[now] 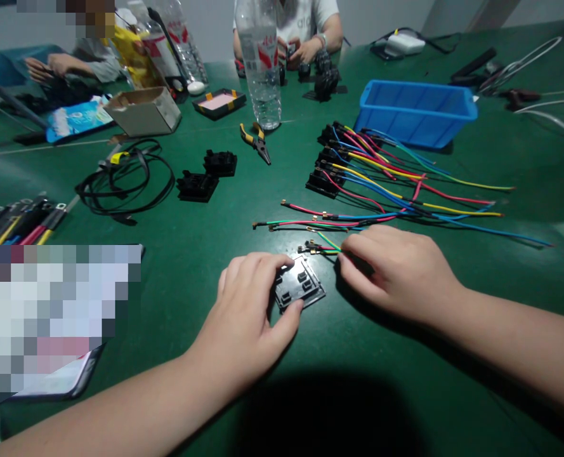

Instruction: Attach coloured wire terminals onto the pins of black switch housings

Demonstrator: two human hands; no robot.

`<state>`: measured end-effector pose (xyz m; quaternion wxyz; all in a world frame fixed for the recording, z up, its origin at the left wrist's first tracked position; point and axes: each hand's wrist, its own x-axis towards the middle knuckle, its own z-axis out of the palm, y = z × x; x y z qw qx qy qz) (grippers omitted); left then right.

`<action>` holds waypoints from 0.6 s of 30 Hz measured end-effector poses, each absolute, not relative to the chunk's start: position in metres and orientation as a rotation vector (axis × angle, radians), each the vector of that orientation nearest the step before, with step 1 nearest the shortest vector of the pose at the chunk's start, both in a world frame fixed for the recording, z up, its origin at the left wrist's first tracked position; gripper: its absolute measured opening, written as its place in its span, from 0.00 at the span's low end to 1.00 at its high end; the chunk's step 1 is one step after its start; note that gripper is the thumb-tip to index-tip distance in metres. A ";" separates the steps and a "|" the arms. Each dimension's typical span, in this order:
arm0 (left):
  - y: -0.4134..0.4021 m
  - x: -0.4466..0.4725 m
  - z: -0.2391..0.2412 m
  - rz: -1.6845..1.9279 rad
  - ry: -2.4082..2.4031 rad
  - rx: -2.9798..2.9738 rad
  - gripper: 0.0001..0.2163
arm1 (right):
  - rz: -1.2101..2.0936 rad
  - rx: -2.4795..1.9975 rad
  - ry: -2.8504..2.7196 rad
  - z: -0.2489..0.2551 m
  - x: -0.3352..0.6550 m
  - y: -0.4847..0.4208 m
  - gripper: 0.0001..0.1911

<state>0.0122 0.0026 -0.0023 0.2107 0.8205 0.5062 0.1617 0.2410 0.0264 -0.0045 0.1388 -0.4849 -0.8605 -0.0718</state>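
Observation:
My left hand (248,304) is closed around a small black plastic socket block (301,284) lying on the green table, thumb at its near edge and fingers over its left side. My right hand (396,266) rests just to the right, fingers pinched on a green-yellow wire (328,242) with a brass terminal, whose end lies at the block's far edge. Loose red, green and blue wires (310,222) lie just beyond the hands.
Finished black blocks with coloured wires (339,168) fan out in front of a blue bin (415,111). Two black blocks (198,186), pliers (257,143), a water bottle (261,63), a black cable coil (124,181) and a cardboard box (143,109) lie farther off. Other people sit across the table.

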 end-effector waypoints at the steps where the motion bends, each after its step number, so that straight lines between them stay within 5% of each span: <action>1: 0.003 0.012 -0.003 0.454 1.410 2.281 0.15 | -0.194 -1.391 -2.479 -0.004 0.241 0.026 0.13; 18: 0.003 0.011 -0.006 0.584 1.363 2.184 0.22 | 0.286 -1.126 -2.347 -0.008 0.245 0.027 0.09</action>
